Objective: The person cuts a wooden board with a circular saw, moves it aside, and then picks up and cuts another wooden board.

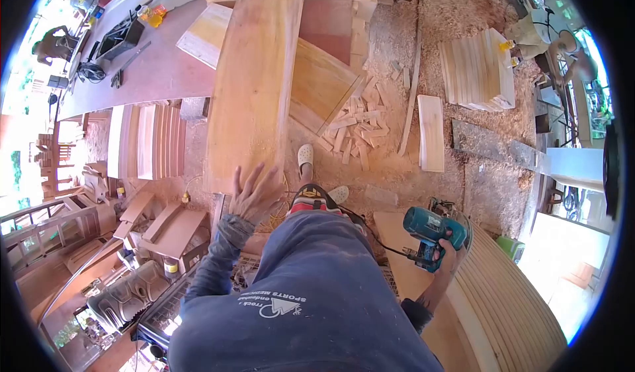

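Observation:
My left hand [254, 193] lies flat with fingers spread on the near end of a long wooden plank [254, 87] that runs away from me. My right hand [448, 258] grips the handle of a teal circular saw [433, 230], held low at my right side, away from the plank, its black cord trailing toward my body. My feet in white clogs [305, 155] stand on the sawdust floor just right of the plank.
Short offcuts [357, 127] litter the sawdust floor beyond my feet. A stack of boards [477, 71] stands far right, a loose board [431, 132] nearer. A workbench [152, 61] with tools is at upper left. Curved slatted panels [509, 306] lie under my right arm.

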{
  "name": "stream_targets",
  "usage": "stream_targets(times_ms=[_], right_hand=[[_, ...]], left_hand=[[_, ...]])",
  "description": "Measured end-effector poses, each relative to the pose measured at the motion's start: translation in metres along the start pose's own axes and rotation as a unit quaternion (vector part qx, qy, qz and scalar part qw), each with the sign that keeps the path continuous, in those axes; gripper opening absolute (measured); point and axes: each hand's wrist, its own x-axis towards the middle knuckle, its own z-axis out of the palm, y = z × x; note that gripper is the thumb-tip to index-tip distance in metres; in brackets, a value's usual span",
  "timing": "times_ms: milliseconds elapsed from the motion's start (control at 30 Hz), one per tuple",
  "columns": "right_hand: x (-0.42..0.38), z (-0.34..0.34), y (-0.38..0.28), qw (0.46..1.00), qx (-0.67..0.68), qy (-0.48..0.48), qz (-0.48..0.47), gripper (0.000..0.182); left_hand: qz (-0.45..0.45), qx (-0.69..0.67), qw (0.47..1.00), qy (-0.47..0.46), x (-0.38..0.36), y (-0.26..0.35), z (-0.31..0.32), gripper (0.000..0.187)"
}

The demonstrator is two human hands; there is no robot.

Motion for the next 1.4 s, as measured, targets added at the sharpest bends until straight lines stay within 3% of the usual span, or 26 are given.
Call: stream_targets(times_ms=[200,267,333,367,400,433,500,533,600,633,767,800,900,1067,1167,1200,1300,1400], right_hand=[[0.014,0.026,-0.027,1.000,-0.013,0.000,-0.009,0.029],[0.023,0.031,-0.034,1.000,-0.004,-0.011,-0.012,0.030],[0.027,0.032,-0.035,1.000,-0.001,-0.014,-0.007,0.030],[0.030,0.035,-0.036,1.000,-0.002,-0.013,-0.006,0.030],[0.033,0.039,-0.038,1.000,-0.002,-0.012,-0.007,0.029],[0.035,0.045,-0.041,1.000,-0.006,-0.007,-0.003,0.029],[0.040,0.057,-0.051,1.000,-0.019,0.004,0.007,0.029],[0.044,0.061,-0.053,1.000,-0.025,0.013,0.005,0.029],[0.052,0.076,-0.055,0.999,-0.025,0.029,0.002,0.029],[0.055,0.086,-0.056,0.999,-0.020,0.034,0.002,0.029],[0.055,0.112,-0.074,0.998,-0.031,0.052,0.010,0.028],[0.055,0.119,-0.076,0.998,-0.023,0.052,0.006,0.028],[0.052,0.139,-0.085,0.998,-0.002,0.062,-0.003,0.028],[0.027,0.169,-0.103,0.994,0.039,0.102,-0.015,0.029],[0.002,0.189,-0.114,0.990,0.055,0.130,-0.022,0.032],[-0.010,0.195,-0.117,0.988,0.055,0.143,-0.023,0.032],[-0.054,0.217,-0.140,0.982,0.050,0.178,-0.032,0.035],[-0.090,0.234,-0.153,0.982,0.038,0.176,-0.055,0.038]], left_hand=[[-0.084,0.099,0.991,0.020,-0.041,-0.010,0.008,0.040],[-0.091,0.118,0.983,0.104,-0.069,-0.042,0.004,0.057],[-0.231,0.170,0.954,0.084,-0.135,-0.098,0.033,0.071],[-0.346,0.015,0.917,0.198,-0.130,-0.103,0.025,0.067],[-0.445,-0.143,0.831,0.303,-0.120,-0.108,0.014,0.063],[-0.520,-0.294,0.701,0.390,-0.110,-0.115,0.007,0.060],[-0.570,-0.226,0.752,0.241,-0.123,-0.186,0.008,0.048],[-0.546,-0.344,0.704,0.295,-0.144,-0.235,0.024,0.045],[-0.569,-0.383,0.622,0.378,-0.148,-0.293,0.031,0.051],[-0.594,-0.372,0.573,0.425,-0.106,-0.295,0.008,0.050],[-0.574,-0.330,0.703,0.259,-0.046,-0.374,0.004,0.054],[-0.576,-0.320,0.713,0.239,-0.016,-0.378,0.000,0.054],[-0.447,-0.361,0.796,0.193,0.043,-0.407,0.009,0.052],[-0.448,-0.285,0.846,0.048,0.130,-0.360,-0.004,0.058],[-0.349,-0.192,0.915,-0.068,0.163,-0.343,-0.009,0.062],[-0.315,-0.070,0.938,-0.124,0.173,-0.349,-0.009,0.068],[-0.215,0.008,0.976,-0.020,0.270,-0.297,-0.024,0.077],[-0.049,-0.089,0.994,0.039,0.381,-0.237,0.006,0.090]])
